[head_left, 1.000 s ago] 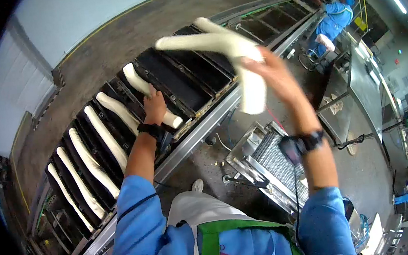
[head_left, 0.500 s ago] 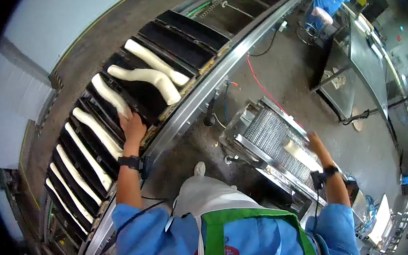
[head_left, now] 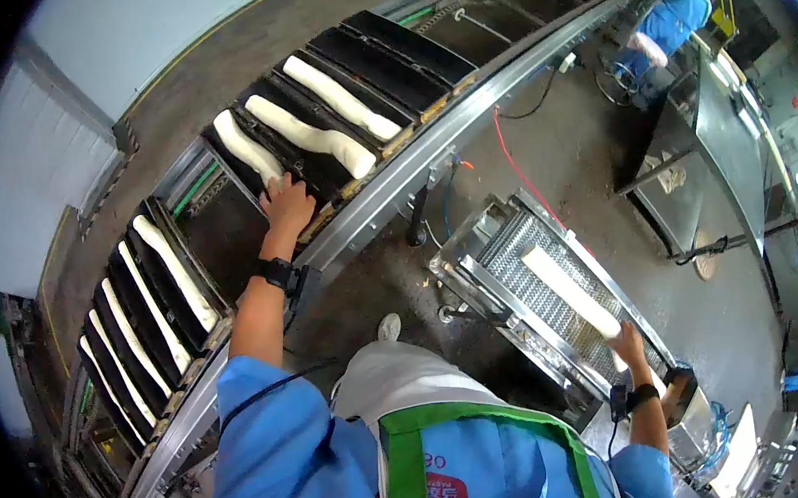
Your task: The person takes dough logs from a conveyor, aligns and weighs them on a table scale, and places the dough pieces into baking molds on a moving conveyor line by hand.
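My left hand (head_left: 287, 205) rests its spread fingers on the near end of a dough roll (head_left: 244, 147), which lies in a black tray (head_left: 313, 169). Beside it, a slightly bent dough roll (head_left: 309, 134) and a straighter dough roll (head_left: 339, 97) lie in the neighbouring trays. On the metal mesh belt (head_left: 505, 243) to my right lies a long dough strip (head_left: 567, 288). The fingers of my right hand (head_left: 629, 345) are closed around its near end; the fingertips are partly hidden.
Several filled trays (head_left: 139, 320) run down the left of the curved conveyor (head_left: 366, 215), beyond a gap (head_left: 221, 224) in the row. Farther up are black trays (head_left: 407, 49). A co-worker in blue (head_left: 676, 16) is at the far right, near a metal table (head_left: 732, 136).
The bent dough roll now lies straighter in its tray. A gap shows between trays left of my left hand. My right hand has moved down onto the dough strip, and more of that strip shows.
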`<state>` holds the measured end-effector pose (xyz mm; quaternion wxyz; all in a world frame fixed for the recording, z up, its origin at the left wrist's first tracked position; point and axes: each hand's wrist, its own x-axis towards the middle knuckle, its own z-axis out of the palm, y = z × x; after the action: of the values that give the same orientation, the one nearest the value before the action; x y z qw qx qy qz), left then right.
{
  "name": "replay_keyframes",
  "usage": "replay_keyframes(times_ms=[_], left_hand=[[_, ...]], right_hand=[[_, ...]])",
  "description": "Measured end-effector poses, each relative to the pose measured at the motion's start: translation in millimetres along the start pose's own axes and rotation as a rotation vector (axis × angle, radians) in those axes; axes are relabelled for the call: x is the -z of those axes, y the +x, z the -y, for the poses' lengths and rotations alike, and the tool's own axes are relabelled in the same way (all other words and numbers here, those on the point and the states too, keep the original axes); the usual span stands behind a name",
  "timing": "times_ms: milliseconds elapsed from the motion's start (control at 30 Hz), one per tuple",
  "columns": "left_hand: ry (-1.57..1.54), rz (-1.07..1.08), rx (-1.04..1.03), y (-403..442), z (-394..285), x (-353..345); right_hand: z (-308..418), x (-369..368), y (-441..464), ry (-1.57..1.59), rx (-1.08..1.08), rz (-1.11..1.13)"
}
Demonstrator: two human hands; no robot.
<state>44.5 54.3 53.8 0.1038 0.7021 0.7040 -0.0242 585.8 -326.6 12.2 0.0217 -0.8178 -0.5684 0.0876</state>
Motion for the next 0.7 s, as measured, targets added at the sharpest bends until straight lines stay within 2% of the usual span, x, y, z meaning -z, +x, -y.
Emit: replay_keyframes(times_ms=[33,67,100,167,233,300,333,367,500,600,700], left_hand=[[-0.003,-0.084,-0.035,-2,-2,4],[0.052,-0.219,-0.075,-3,-1,11],[0.044,-0.224,-0.075,-1,-1,15],[0.067,-0.534,-0.161,9,-3,21],[0.029,-0.579,-0.229,26,-9,25],[0.026,-0.457,-0.313,43,-19,32],[0.076,-0.37,-0.308,46,-26,40],[0.093,-0.169,-0.278,50,-30,44],[-0.099,0.173,-0.11,34,-22,31],[-0.125,0.06,-0.092,35,-12,22],[0.001,-0.057,-0.054,37,-4,17]], right_hand=[[2,10,1,0.235,-0.054,0.085],[6,18,5,0.669,-0.166,0.139],[44,47,14,1.104,-0.275,0.192],[107,101,41,1.288,-0.167,0.18],[171,143,77,1.337,-0.018,0.157],[219,174,116,1.427,0.105,0.15],[241,192,135,1.462,0.192,0.165],[263,209,150,1.496,0.28,0.18],[346,261,185,1.384,0.482,0.139],[383,287,224,1.374,0.666,0.138],[403,281,259,1.191,0.626,0.211]])
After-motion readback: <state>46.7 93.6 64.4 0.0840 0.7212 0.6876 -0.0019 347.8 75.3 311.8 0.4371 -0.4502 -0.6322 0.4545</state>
